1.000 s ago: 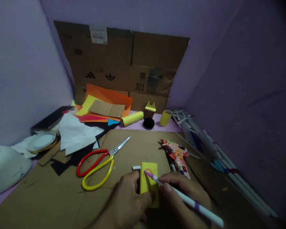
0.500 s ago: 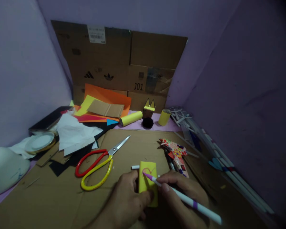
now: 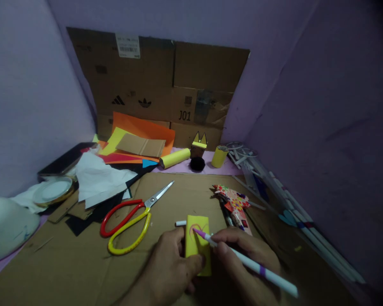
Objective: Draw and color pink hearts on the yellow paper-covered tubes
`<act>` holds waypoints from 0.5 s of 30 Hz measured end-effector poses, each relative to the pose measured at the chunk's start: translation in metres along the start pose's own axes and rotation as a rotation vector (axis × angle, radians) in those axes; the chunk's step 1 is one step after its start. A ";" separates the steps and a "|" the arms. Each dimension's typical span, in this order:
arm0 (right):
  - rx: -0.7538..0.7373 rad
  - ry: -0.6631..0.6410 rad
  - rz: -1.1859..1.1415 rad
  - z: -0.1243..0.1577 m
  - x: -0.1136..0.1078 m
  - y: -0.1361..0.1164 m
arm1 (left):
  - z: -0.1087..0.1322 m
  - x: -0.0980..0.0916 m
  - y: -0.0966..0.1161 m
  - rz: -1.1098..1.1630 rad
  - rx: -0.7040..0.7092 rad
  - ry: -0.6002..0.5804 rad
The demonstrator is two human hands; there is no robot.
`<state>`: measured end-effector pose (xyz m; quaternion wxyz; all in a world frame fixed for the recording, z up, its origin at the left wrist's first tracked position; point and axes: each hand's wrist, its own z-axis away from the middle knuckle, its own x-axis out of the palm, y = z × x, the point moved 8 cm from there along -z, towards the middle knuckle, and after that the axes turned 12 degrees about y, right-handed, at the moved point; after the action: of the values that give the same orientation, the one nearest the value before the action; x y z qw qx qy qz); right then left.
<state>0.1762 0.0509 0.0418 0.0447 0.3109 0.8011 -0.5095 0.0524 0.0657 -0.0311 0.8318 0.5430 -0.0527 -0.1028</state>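
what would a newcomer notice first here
Probably the yellow block, bottom centre, in the left hand, as the right hand holds a purple-tipped marker to it. Next, the red-and-yellow scissors left of centre, then the big cardboard sheet standing at the back.

The purple-tipped marker (image 3: 249, 262) has shifted its point slightly rightward across the yellow block (image 3: 195, 246).

scissors (image 3: 148, 205) left of block (image 3: 197, 247), glue gun (image 3: 234, 203) behind right, cardboard panel (image 3: 140, 78) farthest back
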 end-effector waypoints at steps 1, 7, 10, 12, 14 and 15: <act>-0.014 -0.017 -0.006 0.000 0.001 -0.001 | 0.000 0.000 0.000 0.000 0.001 0.002; 0.018 0.054 0.013 0.002 -0.003 0.001 | 0.001 0.000 0.001 0.008 0.001 0.001; 0.045 0.025 0.063 0.002 -0.002 0.005 | 0.001 0.000 0.001 -0.008 0.007 -0.001; 0.053 0.024 0.059 0.002 -0.002 0.006 | 0.000 -0.001 0.000 -0.021 0.006 0.001; 0.056 0.055 0.034 0.001 -0.004 0.005 | 0.000 -0.001 0.000 -0.019 0.010 0.000; 0.053 0.069 0.021 0.001 -0.005 0.004 | 0.000 -0.001 0.000 -0.013 0.008 0.004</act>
<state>0.1821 0.0489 0.0395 0.0139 0.3377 0.7853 -0.5188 0.0511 0.0666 -0.0311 0.8290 0.5469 -0.0481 -0.1069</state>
